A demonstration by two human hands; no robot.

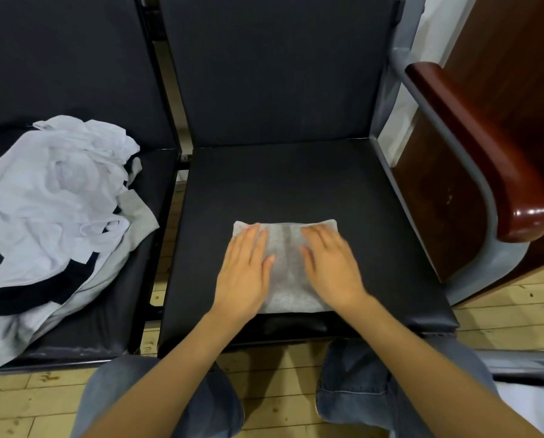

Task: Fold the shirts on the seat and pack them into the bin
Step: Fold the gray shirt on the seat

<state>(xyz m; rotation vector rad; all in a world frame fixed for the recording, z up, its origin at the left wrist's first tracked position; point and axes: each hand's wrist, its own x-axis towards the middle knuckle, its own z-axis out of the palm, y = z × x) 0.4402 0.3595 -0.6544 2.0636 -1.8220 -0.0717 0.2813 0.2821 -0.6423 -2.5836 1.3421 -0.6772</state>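
step: smoothing folded grey cotton shirt (284,270) on black padded seat (296,184) | left hand (243,273), right hand (330,267): fingers flat, pressing | next: likely lift it, bin unseen

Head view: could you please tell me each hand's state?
Left hand: open, flat on the folded grey fabric shirt.
Right hand: open, flat on it.

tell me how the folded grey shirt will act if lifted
Probably floppy: the grey shirt is thin cloth pressed flat, so lifting one edge may unfold it. Likely light for its size. It could slide on the smooth seat.
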